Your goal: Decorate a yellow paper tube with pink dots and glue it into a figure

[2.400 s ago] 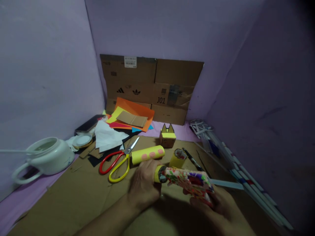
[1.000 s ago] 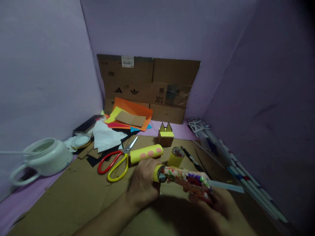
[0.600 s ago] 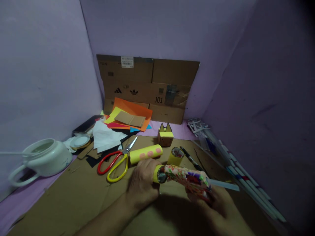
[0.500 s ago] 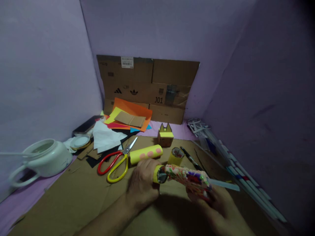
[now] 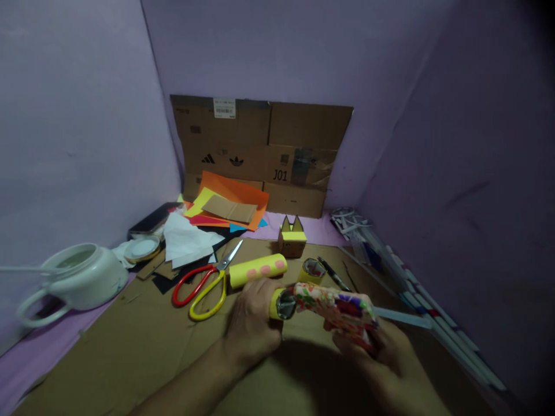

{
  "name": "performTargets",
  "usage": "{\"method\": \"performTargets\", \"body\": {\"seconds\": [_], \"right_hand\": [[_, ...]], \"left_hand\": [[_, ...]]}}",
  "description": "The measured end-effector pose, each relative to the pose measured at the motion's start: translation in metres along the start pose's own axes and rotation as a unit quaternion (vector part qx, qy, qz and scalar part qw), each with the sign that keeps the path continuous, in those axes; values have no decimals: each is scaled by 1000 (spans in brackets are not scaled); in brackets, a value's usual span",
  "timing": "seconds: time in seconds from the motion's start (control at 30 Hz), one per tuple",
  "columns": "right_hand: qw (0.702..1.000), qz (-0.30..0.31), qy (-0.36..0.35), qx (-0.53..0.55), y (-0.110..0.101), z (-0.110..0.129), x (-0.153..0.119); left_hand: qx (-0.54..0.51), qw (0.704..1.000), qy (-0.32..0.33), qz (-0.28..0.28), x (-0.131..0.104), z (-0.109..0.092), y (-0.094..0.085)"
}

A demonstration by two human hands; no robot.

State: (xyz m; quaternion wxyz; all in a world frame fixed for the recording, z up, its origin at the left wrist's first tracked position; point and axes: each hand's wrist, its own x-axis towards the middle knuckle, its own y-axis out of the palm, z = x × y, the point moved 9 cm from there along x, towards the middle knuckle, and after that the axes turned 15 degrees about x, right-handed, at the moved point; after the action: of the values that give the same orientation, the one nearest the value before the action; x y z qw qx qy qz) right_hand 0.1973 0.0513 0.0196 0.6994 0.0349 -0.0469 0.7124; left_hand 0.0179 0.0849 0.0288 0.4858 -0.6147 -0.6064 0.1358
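My left hand (image 5: 255, 318) is wrapped round a short yellow tube (image 5: 282, 304), its open end facing right. In my right hand (image 5: 381, 352) is a glue gun (image 5: 338, 309) covered in floral wrapping, with a clear glue stick (image 5: 403, 317) out of its back. The gun's front end is at the tube's rim; whether they touch is hard to tell. Just behind the gun stands another yellow tube (image 5: 311, 271). A longer yellow tube with pink spots (image 5: 259, 271) lies beyond my left hand, beside scissors (image 5: 208, 288) with red and yellow handles.
A small box with pointed ears (image 5: 292, 244) stands behind the tubes, a black pen (image 5: 333, 274) to its right. White pot (image 5: 87, 280), tissue (image 5: 188, 242) and coloured paper (image 5: 255, 202) are left and back. Rolled sticks (image 5: 442, 323) lie along the right wall.
My right hand and the glue gun have shifted slightly right, and the gun's front end has risen a little at the tube's rim. My left hand has hardly moved.
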Motion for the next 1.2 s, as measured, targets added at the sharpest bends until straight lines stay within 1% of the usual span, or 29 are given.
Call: {"method": "performTargets", "body": {"seconds": [0.03,0.07,0.1,0.17,0.2,0.27,0.33,0.37,0.4,0.5,0.67,0.77,0.93,1.03,1.1,1.2], "right_hand": [[1000,-4,7,20,0,3,1],[999,-6,15,36,0,5,2],[999,-7,18,47,-1,8,4],[999,-8,20,50,-3,14,7],[999,-15,8,50,-6,17,8],[999,-20,2,49,-11,17,10],[998,-18,9,60,-13,13,11],[997,-15,13,69,-13,10,11],[997,-14,17,77,-12,9,10],[995,-20,22,95,-10,6,9],[992,-38,13,121,-11,5,9],[992,-42,11,120,-11,7,10],[992,10,37,118,1,9,10],[992,25,48,112,6,5,8],[991,37,47,120,7,2,8],[991,45,45,121,7,-3,6]], "left_hand": [[-34,999,-32,12,1,5,2],[-85,993,-80,26,1,12,5],[-148,979,-133,43,1,20,10],[-260,937,-221,77,-2,30,19],[-306,915,-247,91,-3,32,22],[-386,876,-263,120,-4,29,27],[-452,841,-255,149,-4,22,31],[-476,826,-254,161,-5,19,33],[-488,818,-252,172,-5,17,34],[-478,820,-261,177,-7,18,38],[-479,816,-299,126,-7,33,42],[-479,819,-294,117,-6,33,40],[-422,852,-271,147,-5,22,32],[-386,877,-236,162,-3,16,29],[-367,893,-208,161,0,13,28],[-324,919,-173,143,3,12,25]]}}
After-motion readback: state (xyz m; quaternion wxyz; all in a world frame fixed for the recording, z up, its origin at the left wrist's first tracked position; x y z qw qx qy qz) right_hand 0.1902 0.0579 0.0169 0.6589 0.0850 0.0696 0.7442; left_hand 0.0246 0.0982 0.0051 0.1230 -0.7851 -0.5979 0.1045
